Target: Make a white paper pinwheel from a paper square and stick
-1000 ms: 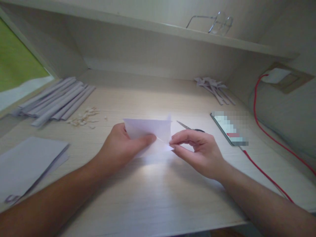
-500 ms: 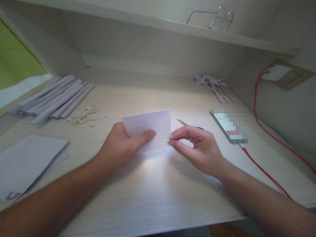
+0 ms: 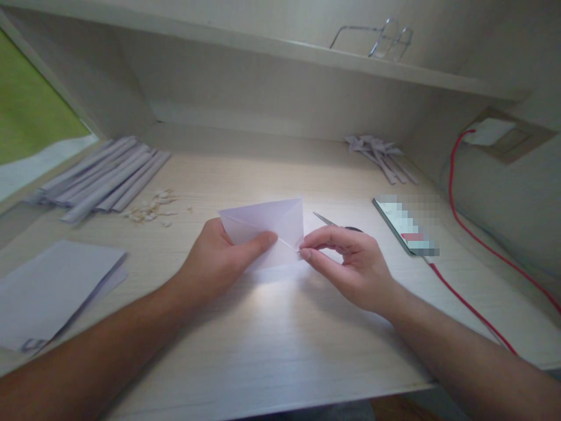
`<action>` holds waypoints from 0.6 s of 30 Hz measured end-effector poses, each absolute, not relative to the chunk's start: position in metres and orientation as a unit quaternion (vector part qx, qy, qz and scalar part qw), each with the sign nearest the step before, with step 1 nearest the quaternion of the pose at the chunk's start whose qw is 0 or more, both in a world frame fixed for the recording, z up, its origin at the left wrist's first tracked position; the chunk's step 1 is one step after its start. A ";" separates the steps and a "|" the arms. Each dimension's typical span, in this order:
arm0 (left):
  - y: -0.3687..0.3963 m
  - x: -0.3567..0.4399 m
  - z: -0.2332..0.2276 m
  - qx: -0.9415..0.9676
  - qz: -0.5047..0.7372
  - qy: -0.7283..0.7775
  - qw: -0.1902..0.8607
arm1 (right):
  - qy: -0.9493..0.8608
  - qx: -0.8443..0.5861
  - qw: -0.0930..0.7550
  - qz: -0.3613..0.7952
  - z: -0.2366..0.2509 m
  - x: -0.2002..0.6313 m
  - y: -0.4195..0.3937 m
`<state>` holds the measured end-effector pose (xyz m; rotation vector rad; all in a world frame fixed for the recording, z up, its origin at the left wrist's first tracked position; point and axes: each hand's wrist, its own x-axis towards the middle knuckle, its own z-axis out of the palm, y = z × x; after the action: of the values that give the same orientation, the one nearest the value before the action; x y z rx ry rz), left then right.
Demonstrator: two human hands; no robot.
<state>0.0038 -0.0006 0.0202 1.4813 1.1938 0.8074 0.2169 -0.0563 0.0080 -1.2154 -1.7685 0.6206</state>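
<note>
On the pale wooden desk (image 3: 280, 327), the left hand (image 3: 219, 260) pins a folded sheet of white paper (image 3: 267, 225) with its thumb pressed across the front, while the right hand (image 3: 350, 263) pinches the paper's lower right corner between thumb and forefinger. The paper stands tilted just above the desktop, between both hands. Metal scissors (image 3: 335, 223) lie just behind the right hand, a phone (image 3: 405, 228) on a red cable (image 3: 468, 307) farther right, and rolled paper strips (image 3: 105, 178) at far left.

Both forearms are bare to the frame's edge, no sleeves showing; the left hand (image 3: 214, 263) and right hand (image 3: 355, 266) wear no rings, watch or gloves.
</note>
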 end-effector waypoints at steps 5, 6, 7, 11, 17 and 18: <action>0.000 0.004 0.019 0.616 0.339 0.496 0.509 | -0.702 -0.498 0.442 0.252 0.007 0.217 -0.056; 0.000 0.004 0.018 0.616 0.340 0.496 0.508 | -0.701 -0.498 0.443 0.254 0.007 0.217 -0.056; 0.001 0.004 0.018 0.616 0.341 0.495 0.509 | -0.700 -0.498 0.443 0.255 0.006 0.217 -0.056; 0.001 0.003 0.017 0.615 0.346 0.483 0.518 | -0.693 -0.497 0.451 0.262 0.005 0.217 -0.057; -0.001 0.004 0.020 0.619 0.341 0.485 0.515 | -0.685 -0.492 0.462 0.274 0.004 0.217 -0.057; -0.001 0.004 0.020 0.618 0.342 0.486 0.514 | -0.687 -0.491 0.460 0.273 0.005 0.217 -0.057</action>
<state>0.0041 -0.0005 0.0204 1.4862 1.1683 0.8219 0.2171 -0.0571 0.0047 -1.2094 -1.6914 0.6714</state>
